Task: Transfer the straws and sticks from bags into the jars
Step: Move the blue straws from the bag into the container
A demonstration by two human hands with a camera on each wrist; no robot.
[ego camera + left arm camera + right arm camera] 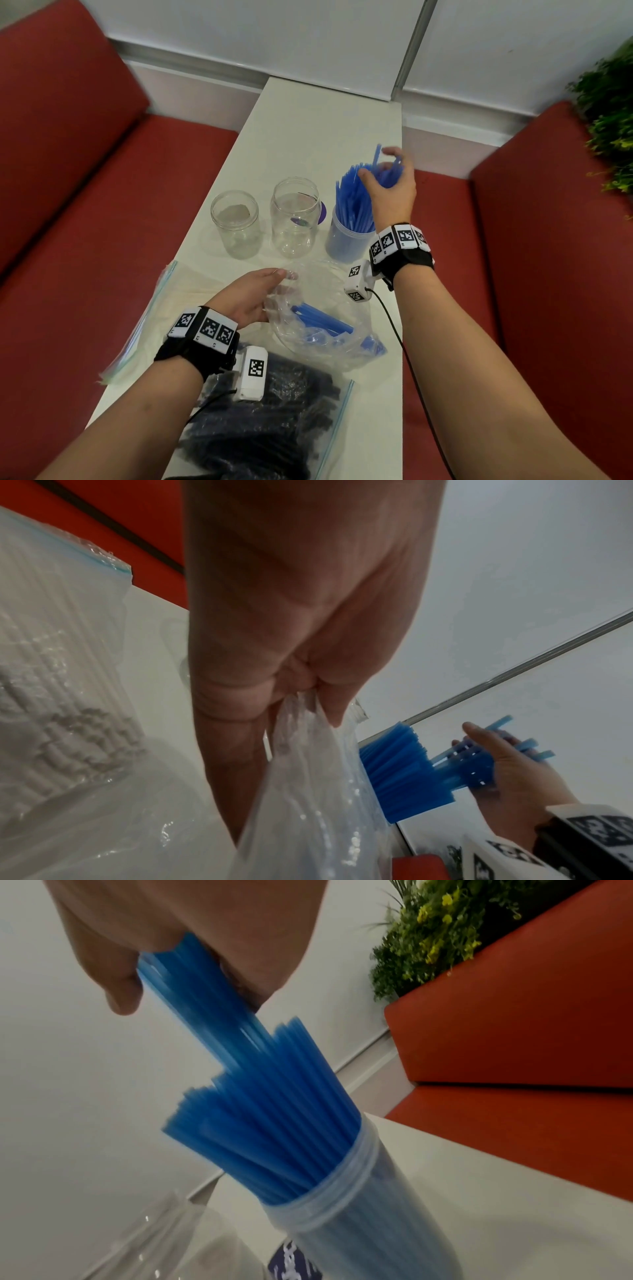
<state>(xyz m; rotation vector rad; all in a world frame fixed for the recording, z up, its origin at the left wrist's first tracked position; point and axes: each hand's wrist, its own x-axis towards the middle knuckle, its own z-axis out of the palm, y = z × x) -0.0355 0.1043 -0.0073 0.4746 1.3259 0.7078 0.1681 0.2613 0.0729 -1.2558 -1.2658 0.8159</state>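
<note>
Three clear jars stand in a row on the white table (308,113). The rightmost jar (346,240) (369,1218) is packed with blue straws (354,202) (274,1123). My right hand (390,181) (192,928) grips a bunch of blue straws (202,988) whose lower ends are in that jar. My left hand (253,298) (308,696) pinches the rim of a clear plastic bag (325,308) (318,791) that holds several blue straws (322,320). The middle jar (294,219) and left jar (236,222) hold no straws.
A zip bag of dark straws (274,421) lies at the near table edge under my left wrist. A bag of pale sticks (171,301) (58,683) lies at the left. Red benches (85,222) flank the narrow table; a green plant (609,113) is at the far right.
</note>
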